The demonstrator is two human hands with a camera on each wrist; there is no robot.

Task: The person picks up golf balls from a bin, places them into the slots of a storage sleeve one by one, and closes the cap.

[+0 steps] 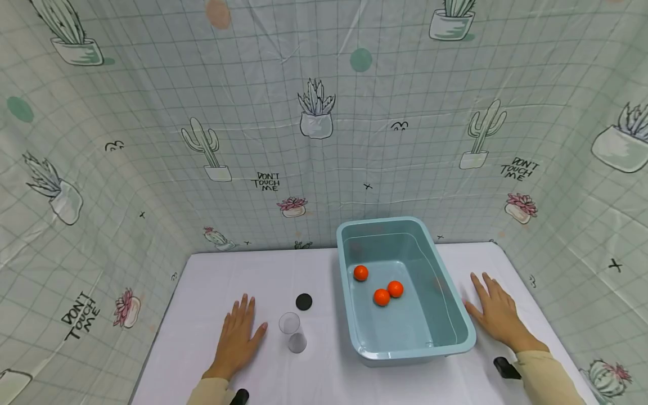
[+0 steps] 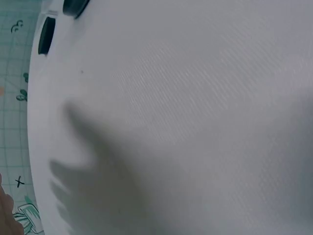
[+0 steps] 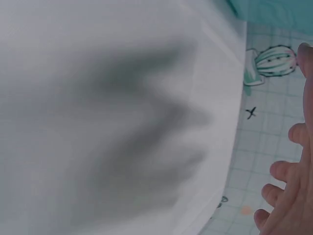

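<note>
My left hand point(image 1: 237, 340) is over the left part of the white table, fingers straight and thumb spread, holding nothing. Right of its thumb stands a clear, cup-like container point(image 1: 297, 342); a black round disc point(image 1: 304, 302) lies just behind it. On the other side, my right hand point(image 1: 501, 315) is beside the right wall of a light blue plastic bin point(image 1: 458, 341), fingers spread and nothing in it. Three orange balls lie on the bin's floor: one ball point(image 1: 361, 273) apart, a second ball point(image 1: 382, 297) and a third ball point(image 1: 395, 289) close together. Both wrist views show hand shadows on the cloth.
A white cloth covers the table point(image 1: 243, 270). Behind it and along both sides hangs a grid-patterned curtain point(image 1: 324, 163) printed with cacti. At the upper left of the left wrist view, a second dark object point(image 2: 74, 6) is cut off by the frame.
</note>
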